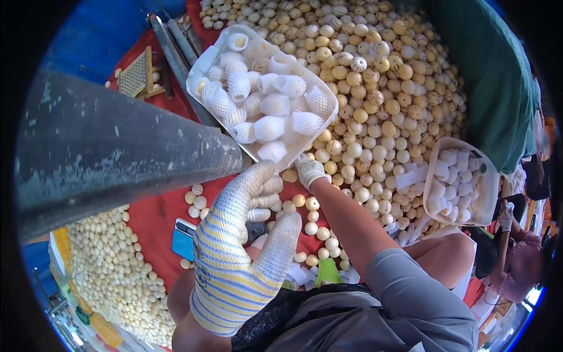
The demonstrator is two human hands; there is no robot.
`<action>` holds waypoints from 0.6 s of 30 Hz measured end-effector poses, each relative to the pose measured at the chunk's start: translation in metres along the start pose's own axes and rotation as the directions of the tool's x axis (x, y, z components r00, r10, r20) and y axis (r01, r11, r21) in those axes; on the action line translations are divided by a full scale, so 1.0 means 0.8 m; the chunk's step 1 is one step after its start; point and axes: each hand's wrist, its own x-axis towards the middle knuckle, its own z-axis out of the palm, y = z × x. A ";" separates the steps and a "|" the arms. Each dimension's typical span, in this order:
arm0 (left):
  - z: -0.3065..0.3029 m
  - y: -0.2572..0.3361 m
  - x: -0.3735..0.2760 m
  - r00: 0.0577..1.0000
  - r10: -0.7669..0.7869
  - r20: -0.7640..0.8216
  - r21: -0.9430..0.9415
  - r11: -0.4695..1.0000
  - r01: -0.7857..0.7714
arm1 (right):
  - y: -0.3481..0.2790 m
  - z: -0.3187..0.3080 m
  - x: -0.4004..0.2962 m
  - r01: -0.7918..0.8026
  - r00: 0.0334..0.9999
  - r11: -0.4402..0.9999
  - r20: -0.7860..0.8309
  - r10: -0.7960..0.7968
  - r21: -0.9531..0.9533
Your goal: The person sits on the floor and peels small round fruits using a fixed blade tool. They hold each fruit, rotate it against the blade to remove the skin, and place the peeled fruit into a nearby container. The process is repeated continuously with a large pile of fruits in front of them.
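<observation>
A white plastic basket, tilted, holds many pepino melons in white foam net sleeves. My right hand, in a knit work glove, grips its lower right edge; the fingertips are partly hidden there. Closer to the camera is my left hand, in a striped knit glove with whitish coated fingers. Its thumb stands apart from the bent fingers, and nothing shows between them. The left index fingertip overlaps the basket's bottom corner in view; contact is unclear. Beyond my right arm spreads a large heap of bare pepino melons, cream with purple streaks.
A thick grey post juts in from the left. Red cloth covers the ground, with a blue phone on it. Another basket of sleeved fruit stands right, below green cloth. Another person sits far right. Smaller pale fruit lies left.
</observation>
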 end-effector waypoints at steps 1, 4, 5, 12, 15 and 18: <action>0.001 -0.002 0.003 1.000 0.001 0.000 0.010 1.000 -0.001 | 0.001 0.000 0.003 0.036 0.999 0.999 0.025 -0.035 -0.016; 0.005 -0.004 0.008 1.000 -0.004 0.003 -0.010 1.000 0.004 | 0.025 -0.012 -0.002 0.123 0.990 0.990 0.055 -0.128 0.075; 0.006 -0.004 0.009 1.000 -0.006 0.004 -0.016 1.000 0.006 | 0.032 -0.014 -0.007 0.061 0.998 0.979 -0.003 -0.061 0.194; 0.015 0.009 -0.001 0.995 0.101 0.011 -0.017 0.995 -0.101 | 0.086 -0.048 -0.080 0.002 0.971 0.944 -0.225 0.077 0.330; 0.007 0.020 -0.011 0.993 0.118 -0.016 -0.057 0.991 -0.118 | 0.093 -0.061 -0.102 -0.019 0.972 0.958 -0.218 0.084 0.285; 0.002 0.019 -0.016 0.992 0.124 -0.019 -0.041 0.991 -0.124 | 0.088 -0.045 -0.108 -0.030 0.970 0.966 -0.225 0.090 0.255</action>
